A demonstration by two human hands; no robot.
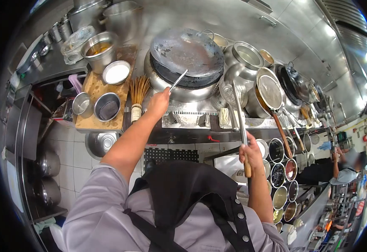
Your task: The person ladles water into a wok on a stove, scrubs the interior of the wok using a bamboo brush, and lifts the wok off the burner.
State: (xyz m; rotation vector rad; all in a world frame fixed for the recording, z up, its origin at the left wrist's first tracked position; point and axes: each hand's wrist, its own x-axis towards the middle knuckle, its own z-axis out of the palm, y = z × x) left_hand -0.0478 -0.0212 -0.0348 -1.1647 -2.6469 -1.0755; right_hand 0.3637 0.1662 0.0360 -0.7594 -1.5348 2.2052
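Note:
A dark, worn wok [187,50] is tilted over the round stove burner [181,93], with a loop handle on its far rim. My left hand [160,103] is closed around a slim metal handle [179,80] that meets the wok's near rim; how the two join is unclear. My right hand [252,153] grips a long metal utensil [240,117] by its wooden end. Its far end overlaps a perforated skimmer [234,93], so its head cannot be made out. Beside my left forearm stands a bamboo wok brush [138,94].
A wooden board [86,122] at left carries several metal bowls, one with white contents [116,72]. Right of the burner, a strainer [270,92] rests over a pot. Several seasoning containers [278,174] line my right side. Another person [339,168] works farther right.

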